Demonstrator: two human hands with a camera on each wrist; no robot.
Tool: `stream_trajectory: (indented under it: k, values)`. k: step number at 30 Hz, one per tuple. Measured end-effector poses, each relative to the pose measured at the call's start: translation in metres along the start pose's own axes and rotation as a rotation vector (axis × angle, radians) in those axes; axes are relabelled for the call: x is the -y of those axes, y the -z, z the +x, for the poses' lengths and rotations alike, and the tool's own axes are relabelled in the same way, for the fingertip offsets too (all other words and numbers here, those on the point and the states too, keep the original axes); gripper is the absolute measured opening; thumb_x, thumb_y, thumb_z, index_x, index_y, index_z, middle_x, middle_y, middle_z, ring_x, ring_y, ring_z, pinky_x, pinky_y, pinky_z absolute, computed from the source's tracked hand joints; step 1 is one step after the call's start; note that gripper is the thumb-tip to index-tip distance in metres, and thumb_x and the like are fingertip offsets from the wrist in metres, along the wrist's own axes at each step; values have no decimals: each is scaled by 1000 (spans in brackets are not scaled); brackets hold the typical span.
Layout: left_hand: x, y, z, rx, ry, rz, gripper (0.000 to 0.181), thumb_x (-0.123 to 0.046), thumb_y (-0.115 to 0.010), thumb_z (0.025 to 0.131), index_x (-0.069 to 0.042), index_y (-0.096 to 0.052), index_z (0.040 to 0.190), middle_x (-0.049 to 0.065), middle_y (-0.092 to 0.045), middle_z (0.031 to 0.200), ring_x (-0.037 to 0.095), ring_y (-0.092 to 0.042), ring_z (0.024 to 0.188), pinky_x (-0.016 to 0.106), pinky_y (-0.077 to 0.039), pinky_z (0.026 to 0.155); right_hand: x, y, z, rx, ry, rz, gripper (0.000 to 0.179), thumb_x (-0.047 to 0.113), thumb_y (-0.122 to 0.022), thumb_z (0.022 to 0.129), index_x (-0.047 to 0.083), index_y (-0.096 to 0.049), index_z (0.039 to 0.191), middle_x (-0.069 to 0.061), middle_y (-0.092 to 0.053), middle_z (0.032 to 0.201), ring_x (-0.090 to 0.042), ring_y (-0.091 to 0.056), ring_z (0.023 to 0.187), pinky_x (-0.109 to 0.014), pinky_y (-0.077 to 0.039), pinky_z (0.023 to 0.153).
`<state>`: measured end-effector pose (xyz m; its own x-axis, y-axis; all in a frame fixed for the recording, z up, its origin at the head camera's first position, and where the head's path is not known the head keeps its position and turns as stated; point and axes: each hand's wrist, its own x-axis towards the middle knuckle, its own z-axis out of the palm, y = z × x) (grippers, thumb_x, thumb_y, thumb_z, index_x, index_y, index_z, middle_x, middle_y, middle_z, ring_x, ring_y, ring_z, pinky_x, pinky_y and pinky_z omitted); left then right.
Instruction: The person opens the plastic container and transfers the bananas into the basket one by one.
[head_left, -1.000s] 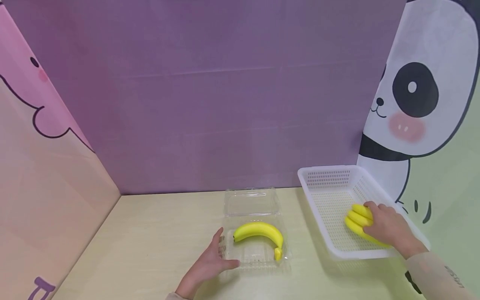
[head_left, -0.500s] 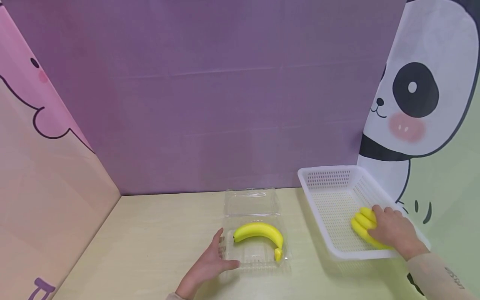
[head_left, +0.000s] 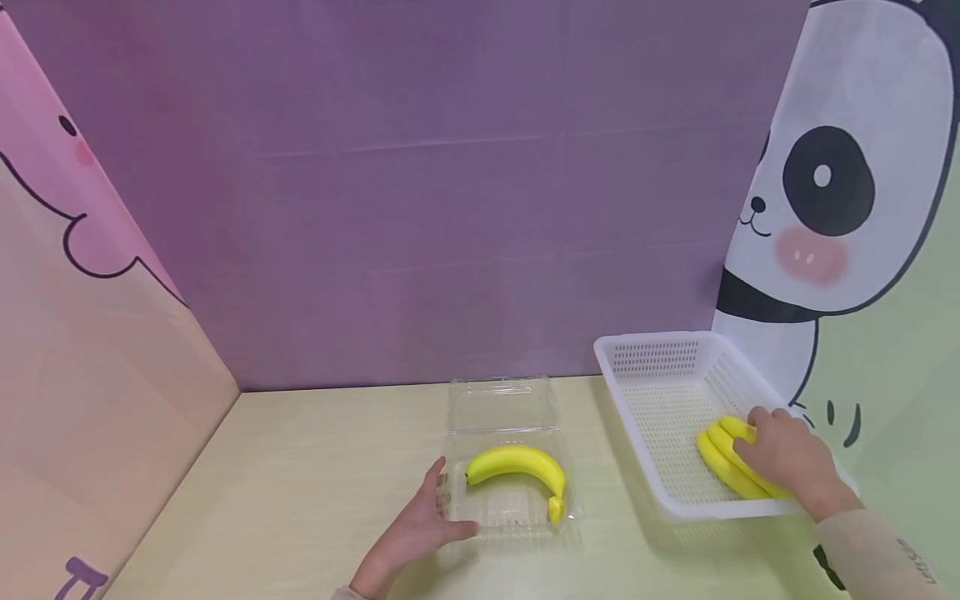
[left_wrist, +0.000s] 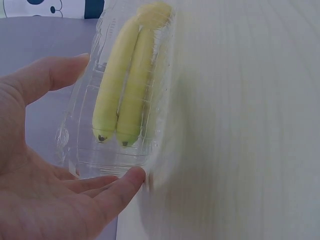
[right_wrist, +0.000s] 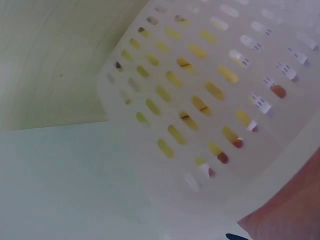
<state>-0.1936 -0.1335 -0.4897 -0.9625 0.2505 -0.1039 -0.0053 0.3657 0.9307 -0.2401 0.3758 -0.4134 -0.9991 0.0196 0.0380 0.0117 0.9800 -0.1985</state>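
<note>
My left hand (head_left: 416, 525) is at the left front corner of a clear plastic clamshell box (head_left: 504, 408), thumb and fingers spread and extended. The box's lid lies folded back. Inside is a pair of yellow bananas (left_wrist: 112, 90) joined at the stem; from the head only the upper banana (head_left: 525, 458) shows plainly. My right hand (head_left: 791, 454) reaches into a white perforated basket (head_left: 633, 425) and grips yellow bananas (head_left: 727, 458) near its front right corner. Its fingers partly hide them. In the right wrist view, the basket wall (right_wrist: 150, 170) covers most of the bananas.
The basket stands on the pale wooden table (head_left: 315, 475), right of the box and close to the panda-printed wall (head_left: 885, 367). A purple backdrop (head_left: 420, 208) rises behind the table, and a pink printed panel (head_left: 105, 358) stands at left.
The bananas in the basket have shifted right and turned in my right hand, and the leftmost now shows more of its length. My left hand and the box have stayed put.
</note>
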Motion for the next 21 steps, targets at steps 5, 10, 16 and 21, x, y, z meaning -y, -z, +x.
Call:
stream_trajectory:
  k: [5,10,16,21]
  values:
    - [1,1,0,6,5,-6,117,-19,-87,80,0,-4,161,35,-20,159,56,-36,138,64,-39,107,7,6,0,-21,9,17,46,26,-63,91,-14,-58,113,-28,-61,97,-34,-56,78,-54,-53,66]
    - [2,1,1,0,2,2,117,-19,-87,80,0,-5,161,35,-21,159,55,-36,138,64,-38,107,17,8,-2,-71,46,28,41,26,-61,93,-12,-62,110,-26,-63,95,-32,-57,76,-52,-52,64]
    - [0,1,-1,-3,3,5,116,-19,-87,80,0,-5,161,35,-21,160,55,-36,139,65,-36,108,32,8,-4,-112,73,45,38,26,-59,94,-10,-64,107,-22,-64,92,-29,-57,74,-47,-50,61]
    - [-1,0,-2,-1,3,4,117,-20,-86,80,-1,-4,161,34,-20,160,55,-34,140,65,-35,109,41,9,-4,-149,92,53,36,27,-60,94,-7,-65,104,-15,-62,86,-26,-55,71,-43,-48,58]
